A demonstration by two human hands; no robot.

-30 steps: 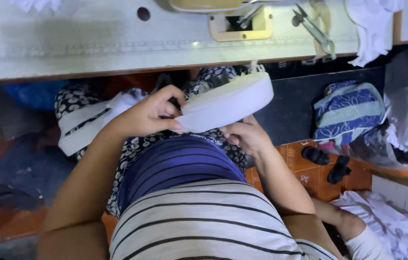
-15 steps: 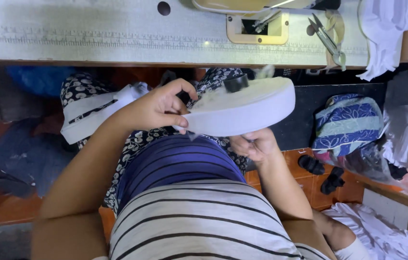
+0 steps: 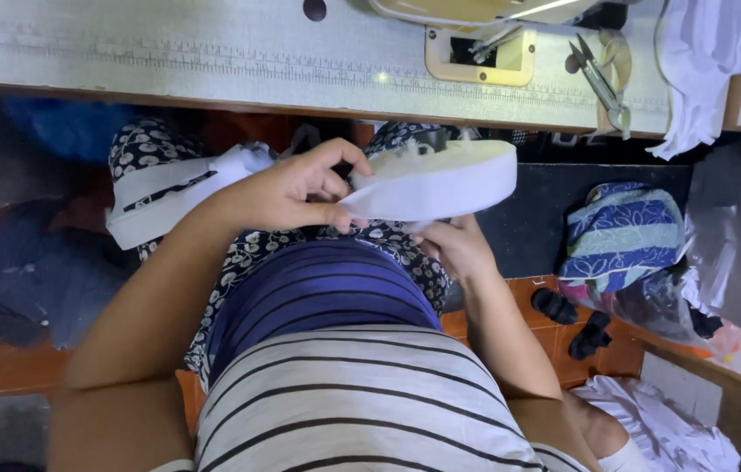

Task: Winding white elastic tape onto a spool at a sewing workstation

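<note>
I hold a wide roll of white band (image 3: 440,179) above my lap, just below the sewing table's edge. My left hand (image 3: 287,188) grips its left rim with thumb and fingers. My right hand (image 3: 453,249) is underneath the roll, fingers touching its underside; what they pinch is hidden. A second white band piece with a dark stripe (image 3: 169,188) lies across my left knee.
The sewing table (image 3: 169,57) runs across the top, with the machine plate (image 3: 475,52), small snips (image 3: 598,79) and white cloth (image 3: 702,61). On the floor at right lie a blue patterned bag (image 3: 624,236), dark sandals (image 3: 571,319) and white fabric (image 3: 668,428).
The roll has risen and shifted right, closer to the table edge, with both hands following it. My view has tilted so less of the table shows.
</note>
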